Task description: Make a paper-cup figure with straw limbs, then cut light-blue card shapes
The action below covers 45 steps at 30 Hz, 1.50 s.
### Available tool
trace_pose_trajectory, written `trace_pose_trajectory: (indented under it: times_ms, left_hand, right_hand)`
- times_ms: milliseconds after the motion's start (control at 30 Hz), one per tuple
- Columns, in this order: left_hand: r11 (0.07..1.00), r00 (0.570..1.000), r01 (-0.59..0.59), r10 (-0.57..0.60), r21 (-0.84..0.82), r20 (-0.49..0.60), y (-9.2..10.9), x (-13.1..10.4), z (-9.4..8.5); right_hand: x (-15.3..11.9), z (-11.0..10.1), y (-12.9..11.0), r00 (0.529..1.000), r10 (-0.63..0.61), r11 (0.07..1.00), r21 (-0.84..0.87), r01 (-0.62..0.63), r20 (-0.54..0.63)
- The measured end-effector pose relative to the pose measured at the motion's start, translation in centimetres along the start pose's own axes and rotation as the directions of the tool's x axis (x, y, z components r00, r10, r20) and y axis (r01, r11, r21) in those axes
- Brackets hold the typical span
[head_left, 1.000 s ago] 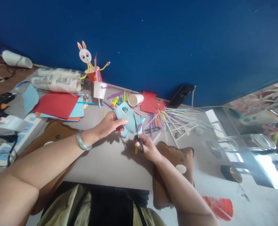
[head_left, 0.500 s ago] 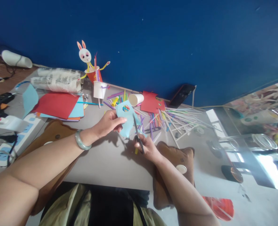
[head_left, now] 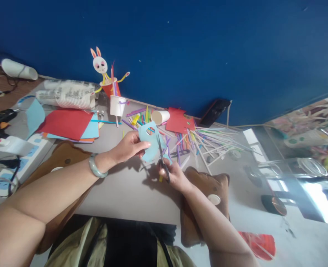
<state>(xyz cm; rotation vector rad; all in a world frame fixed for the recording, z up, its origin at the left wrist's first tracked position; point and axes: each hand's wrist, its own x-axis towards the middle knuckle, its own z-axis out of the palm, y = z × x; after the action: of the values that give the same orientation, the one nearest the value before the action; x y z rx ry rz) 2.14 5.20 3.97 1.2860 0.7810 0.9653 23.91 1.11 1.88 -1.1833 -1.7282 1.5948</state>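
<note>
My left hand point(head_left: 130, 147), with a pale bangle at its wrist, pinches a light blue sheet of paper point(head_left: 152, 149) between thumb and fingers. The paper has a hole near its top, and coloured pieces show through it. In my right hand point(head_left: 175, 175) are dark-handled scissors point(head_left: 165, 170), their blades pointing up at the paper's right part. A bit of blue paper shows beside my right fingers. Behind the paper lies a white paper cup point(head_left: 160, 118) on its side, among many coloured sticks point(head_left: 136, 112).
A rabbit figure point(head_left: 100, 65) in a red cup stands at the back wall. Red paper point(head_left: 66, 123) and stacked cups point(head_left: 69, 98) lie left, near a power strip point(head_left: 22, 163). Brown cushions point(head_left: 205, 204) flank my arms. A clear jar point(head_left: 305, 167) lies right.
The blue paper has shifted slightly right and turned a little in my left hand. The scissors stay nearly in place, and a blue paper part now shows closer to my right fingers.
</note>
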Motion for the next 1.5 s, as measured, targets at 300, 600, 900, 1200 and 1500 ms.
trace_pose_trajectory:
  times_ms: [300, 600, 900, 1200, 1500]
  left_hand:
    - [1.0, 1.0, 0.016, -0.017, 0.004, 0.008, 0.34, -0.07, 0.07]
    - [0.999, 0.999, 0.032, -0.032, 0.034, -0.004, 0.34, -0.08, -0.03]
    - [0.999, 0.999, 0.037, -0.037, 0.017, -0.008, -0.14, -0.01, -0.22]
    - [0.998, 0.998, 0.063, -0.063, 0.009, -0.03, -0.03, -0.01, -0.46]
    - [0.999, 0.998, 0.051, -0.051, 0.006, -0.046, 0.51, -0.03, -0.38]
  right_hand:
    - [0.17, -0.01, 0.02, 1.0, -0.026, 0.999, 0.024, 0.026, 0.011]
    - [0.2, -0.04, 0.01, 0.999, -0.023, 1.0, -0.001, 0.023, -0.024]
    - [0.19, 0.01, -0.03, 1.0, -0.006, 1.0, 0.005, 0.006, -0.028]
    - [0.23, 0.1, -0.38, 1.0, 0.001, 1.0, 0.007, -0.001, -0.006]
    - [0.22, 0.13, -0.37, 1.0, 0.023, 1.0, 0.016, -0.023, -0.02]
